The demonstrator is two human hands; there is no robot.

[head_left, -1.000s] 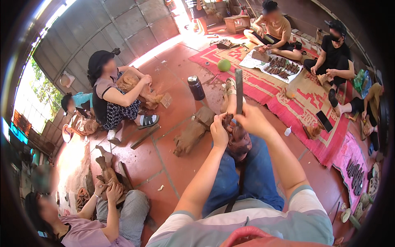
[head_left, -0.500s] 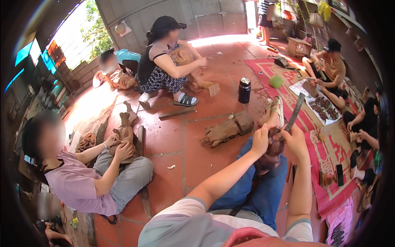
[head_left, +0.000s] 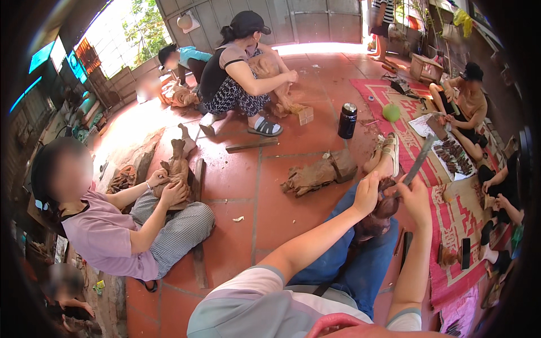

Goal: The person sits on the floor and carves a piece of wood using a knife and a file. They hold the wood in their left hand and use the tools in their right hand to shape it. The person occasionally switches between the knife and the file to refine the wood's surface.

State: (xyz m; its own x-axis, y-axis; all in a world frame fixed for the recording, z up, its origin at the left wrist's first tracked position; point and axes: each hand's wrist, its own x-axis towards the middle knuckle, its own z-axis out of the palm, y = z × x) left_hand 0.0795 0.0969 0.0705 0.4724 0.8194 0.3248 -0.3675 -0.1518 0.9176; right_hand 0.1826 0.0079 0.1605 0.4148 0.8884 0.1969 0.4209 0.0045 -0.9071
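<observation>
A dark reddish-brown wood carving (head_left: 373, 224) rests across my lap, over my blue jeans. My left hand (head_left: 366, 194) is closed around its upper end and steadies it. Closed in my right hand (head_left: 415, 201) is a long, flat grey file (head_left: 419, 159), which points up and away from me. The file's lower part lies against or very near the top of the carving, but my fingers partly hide the contact. My sandalled foot (head_left: 389, 153) is just beyond the carving.
A brown wood block (head_left: 320, 172) and a black bottle (head_left: 347, 121) stand ahead on the tiles. At left a person in a lilac shirt (head_left: 112, 234) holds a wood carving (head_left: 178, 160). A red patterned mat (head_left: 451, 208) at right bears a phone (head_left: 465, 253). Several other people sit around.
The view has shifted, so most of the surroundings sit further right. The file leans slightly more to the right. Both my hands keep their holds.
</observation>
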